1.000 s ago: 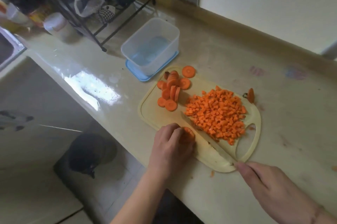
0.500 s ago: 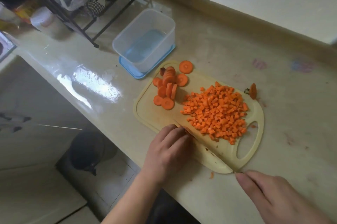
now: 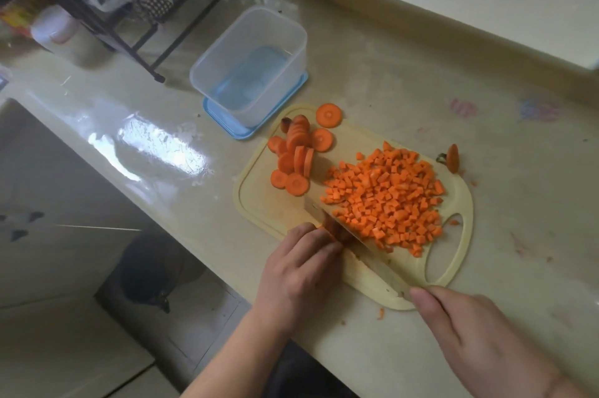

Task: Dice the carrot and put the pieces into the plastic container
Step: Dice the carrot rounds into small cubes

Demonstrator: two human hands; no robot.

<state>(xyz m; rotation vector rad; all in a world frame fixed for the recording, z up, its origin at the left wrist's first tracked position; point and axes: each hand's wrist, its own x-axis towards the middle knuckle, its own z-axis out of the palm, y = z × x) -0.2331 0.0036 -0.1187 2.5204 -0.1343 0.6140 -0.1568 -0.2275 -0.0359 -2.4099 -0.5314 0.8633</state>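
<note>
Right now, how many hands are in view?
2. The left hand holds a carrot piece on the cutting board; the right hand grips the knife at the board's near corner.

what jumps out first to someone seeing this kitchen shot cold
The bright heap of diced carrot on the right of the cutting board, with uncut carrot rounds at its far left. Nearer, the left hand steadies a piece while the right hand works the knife.

no readable text, labels, brands or numbers on anything in view
</note>
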